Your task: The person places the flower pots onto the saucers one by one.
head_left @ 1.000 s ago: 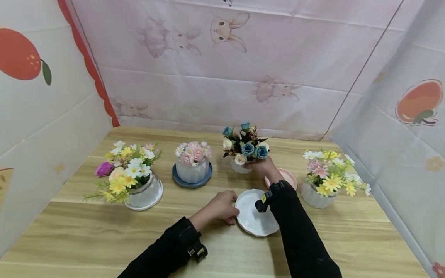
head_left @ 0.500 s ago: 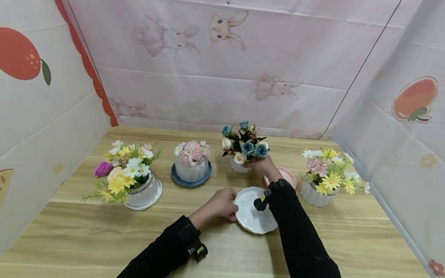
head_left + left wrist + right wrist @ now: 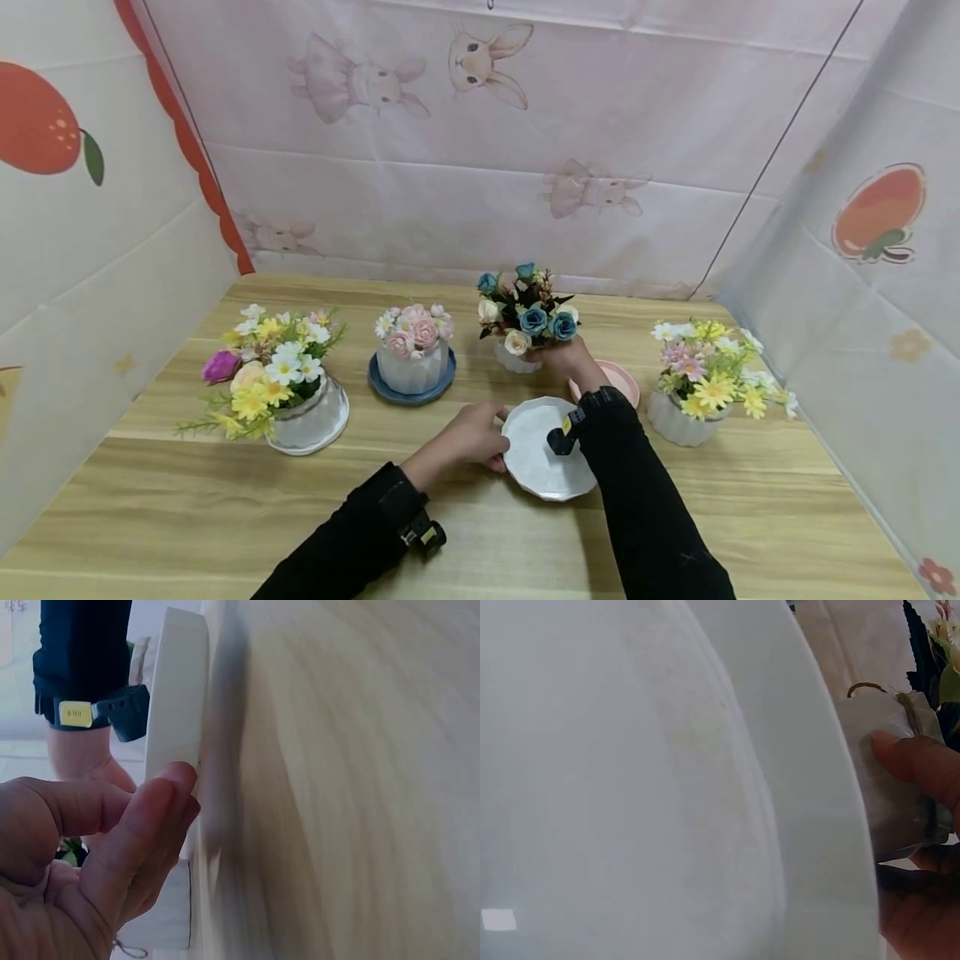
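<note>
My left hand [image 3: 471, 435] pinches the left rim of a white plate [image 3: 536, 454] with a faceted edge. In the left wrist view, the plate's edge [image 3: 178, 697] stands between thumb and fingers, close over the wood. Whether the plate touches the table I cannot tell. Farther back, my right hand [image 3: 564, 358] grips a whitish flowerpot [image 3: 513, 358] filled with blue and cream roses [image 3: 532, 321]. Up close in the right wrist view, the thumb lies against the pot [image 3: 885, 795], which has twine near its rim. My right forearm passes over the plate and hides part of it.
A pink saucer [image 3: 626, 379] lies beside my right wrist, partly covered. Right of it stands a pot of yellow and pink flowers [image 3: 712, 375]. Pink roses [image 3: 416, 333] sit in a pot on a blue saucer [image 3: 382, 392]; at left, a mixed bouquet's pot [image 3: 300, 421] rests on a white saucer.
The white plate has shifted slightly toward the back and left, together with my left hand. My right hand keeps its hold on the rose pot, with little movement.
</note>
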Motion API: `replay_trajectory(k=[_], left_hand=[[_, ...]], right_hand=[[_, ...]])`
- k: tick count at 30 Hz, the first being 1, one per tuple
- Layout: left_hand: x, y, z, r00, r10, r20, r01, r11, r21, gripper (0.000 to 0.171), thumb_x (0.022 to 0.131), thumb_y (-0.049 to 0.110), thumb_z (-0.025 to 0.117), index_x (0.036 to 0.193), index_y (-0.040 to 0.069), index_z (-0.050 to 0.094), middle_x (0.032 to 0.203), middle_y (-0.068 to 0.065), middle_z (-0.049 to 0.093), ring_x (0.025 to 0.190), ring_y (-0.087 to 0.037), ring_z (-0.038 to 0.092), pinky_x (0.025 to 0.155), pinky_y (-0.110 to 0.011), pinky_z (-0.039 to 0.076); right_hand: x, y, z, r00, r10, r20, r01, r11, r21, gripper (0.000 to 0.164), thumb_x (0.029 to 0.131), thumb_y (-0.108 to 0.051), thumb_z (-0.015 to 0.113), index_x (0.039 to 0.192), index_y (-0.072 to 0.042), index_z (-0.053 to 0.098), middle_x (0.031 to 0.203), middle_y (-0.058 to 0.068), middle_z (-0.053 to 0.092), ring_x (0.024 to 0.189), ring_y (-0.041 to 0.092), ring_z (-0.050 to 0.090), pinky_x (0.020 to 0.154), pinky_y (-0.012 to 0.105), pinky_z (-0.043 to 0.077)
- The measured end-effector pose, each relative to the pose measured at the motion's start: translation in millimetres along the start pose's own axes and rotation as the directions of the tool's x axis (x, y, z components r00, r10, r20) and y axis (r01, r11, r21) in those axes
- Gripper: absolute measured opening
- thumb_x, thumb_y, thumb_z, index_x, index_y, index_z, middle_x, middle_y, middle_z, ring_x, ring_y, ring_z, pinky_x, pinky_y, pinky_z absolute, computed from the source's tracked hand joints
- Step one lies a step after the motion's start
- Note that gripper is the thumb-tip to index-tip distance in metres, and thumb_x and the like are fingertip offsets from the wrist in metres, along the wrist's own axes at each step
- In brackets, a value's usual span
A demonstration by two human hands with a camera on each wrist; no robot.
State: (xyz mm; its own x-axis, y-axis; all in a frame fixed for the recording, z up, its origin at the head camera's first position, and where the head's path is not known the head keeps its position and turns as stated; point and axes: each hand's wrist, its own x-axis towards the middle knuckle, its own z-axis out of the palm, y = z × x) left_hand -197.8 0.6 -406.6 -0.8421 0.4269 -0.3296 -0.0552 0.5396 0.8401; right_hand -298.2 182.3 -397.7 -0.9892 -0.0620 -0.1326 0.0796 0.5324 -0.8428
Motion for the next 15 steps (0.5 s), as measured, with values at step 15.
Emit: replay_trajectory(k=[15], left_hand=[[-4.6,-21.1,-31.8,1.000,-0.008,-0.019,0.009,0.998,0.061,0.038,0.079,-0.009,0.052,0.117,-0.007,0.050,0.058,-0.013,0.060,0.046,-0.017,0.061,0.046,-0.028,0.053]], right_hand=[[-0.4,-1.0,0.7,1.000,0.007,0.004,-0.007,1.000,0.026,0.069,0.076,0.000,0.075,0.135,0.000,0.041,0.137,0.017,0.040,0.125,0.032,0.037,0.102,0.042,0.034]])
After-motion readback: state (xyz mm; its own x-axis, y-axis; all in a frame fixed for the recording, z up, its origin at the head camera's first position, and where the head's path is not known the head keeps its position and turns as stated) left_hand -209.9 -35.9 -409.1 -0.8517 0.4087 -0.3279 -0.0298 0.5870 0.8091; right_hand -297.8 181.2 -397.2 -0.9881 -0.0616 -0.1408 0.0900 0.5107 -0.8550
